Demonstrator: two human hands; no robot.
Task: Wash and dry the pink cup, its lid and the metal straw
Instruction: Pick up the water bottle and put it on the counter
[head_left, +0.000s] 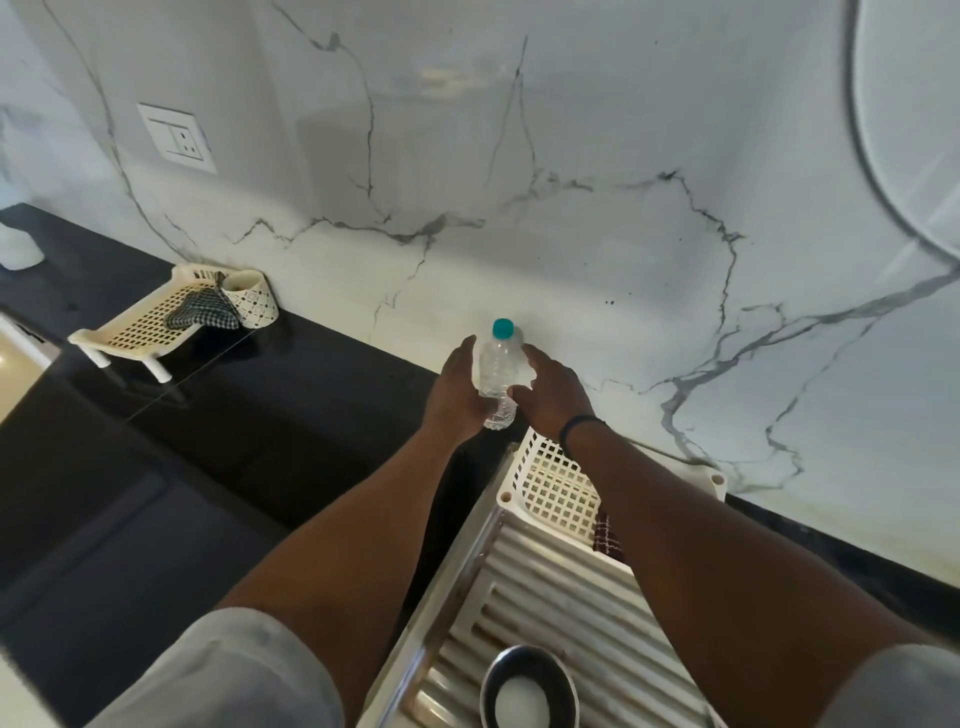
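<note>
The pink cup, its lid and the metal straw are not in view. A clear plastic bottle (500, 364) with a teal cap stands upright against the marble wall at the back of the black counter (218, 415). My right hand (551, 397) grips the bottle from the right, thumb across its front. My left hand (451, 392) lies against its left side with the fingers stretched up along it. A black band sits on my right wrist.
A cream perforated rack (130, 332) at the back left holds a checkered cloth (200, 312) and a patterned cup (252, 301). Below my right arm a white lattice basket (553, 488) sits on the ribbed steel drainboard (545, 597). A steel bowl (527, 686) lies near the bottom edge. A wall socket (176, 137) is upper left.
</note>
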